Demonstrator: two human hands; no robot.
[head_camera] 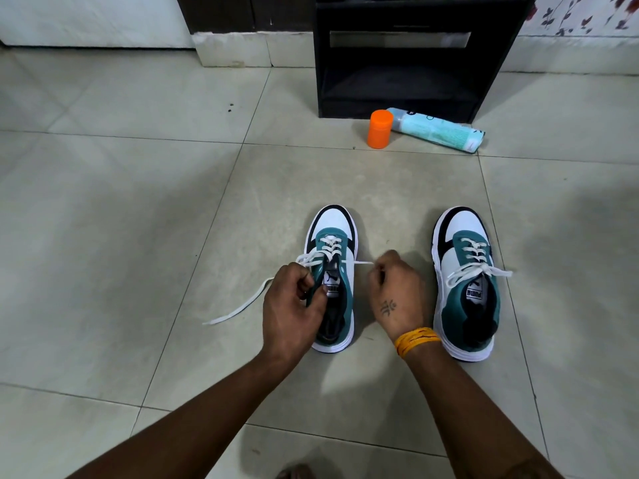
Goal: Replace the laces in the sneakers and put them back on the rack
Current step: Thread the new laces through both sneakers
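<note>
Here, left hand (pixel 294 305) pinching the left sneaker's (pixel 332 271) teal collar, right hand (pixel 397 292) curled around its white lace (pixel 363 262), laced right sneaker (pixel 466 288) beside, both mid-floor (pixel 138 202), black rack (pixel 408 57) beyond.

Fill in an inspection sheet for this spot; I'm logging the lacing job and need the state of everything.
Surface: pale tiled floor, a few dark specks.
Job's things: left sneaker, lace loose, one end trailing on the floor; right sneaker, laced and tied in a bow; dark rack behind them, no shoes seen on its visible shelf.
Clutter: orange cap standing upright; pale blue bottle lying on its side before the rack.
Hands: left hand grips the left sneaker's tongue area; right hand pinches the other lace end, pulled taut.
Cables: nothing seen.
Surroundings: white wall base, floral wall at far right.
</note>
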